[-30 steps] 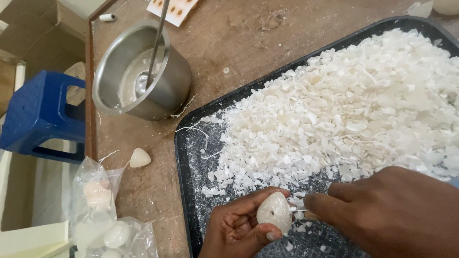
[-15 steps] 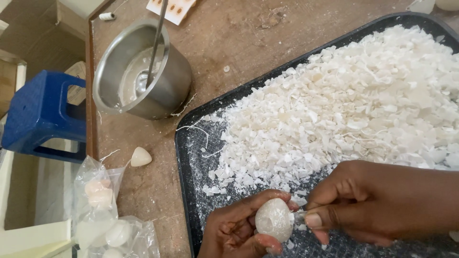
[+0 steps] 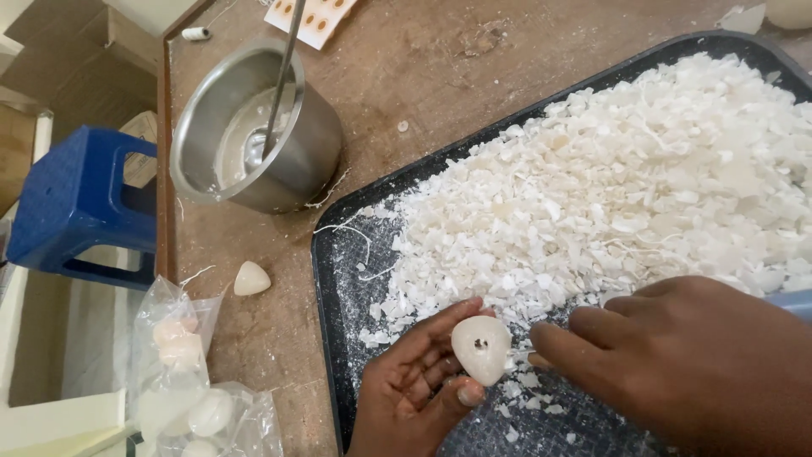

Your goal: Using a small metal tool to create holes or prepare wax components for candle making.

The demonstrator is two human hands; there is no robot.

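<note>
since half a second ago the white wax egg (image 3: 480, 347) has been turned so its small hole faces up, clamped between thumb and fingers of the left hand (image 3: 419, 385) over the black tray (image 3: 326, 279). the right hand (image 3: 677, 360) is pinched on a thin tool, mostly hidden. white flakes (image 3: 626, 178) are heaped behind; a steel pot (image 3: 254, 127) stands left.

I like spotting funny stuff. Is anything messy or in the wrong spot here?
Yes. One small white lump lies alone on the table, away from the black tray and the bags. Thin white strings trail over the tray's corner, and a white chip sits by itself on the table.
</note>
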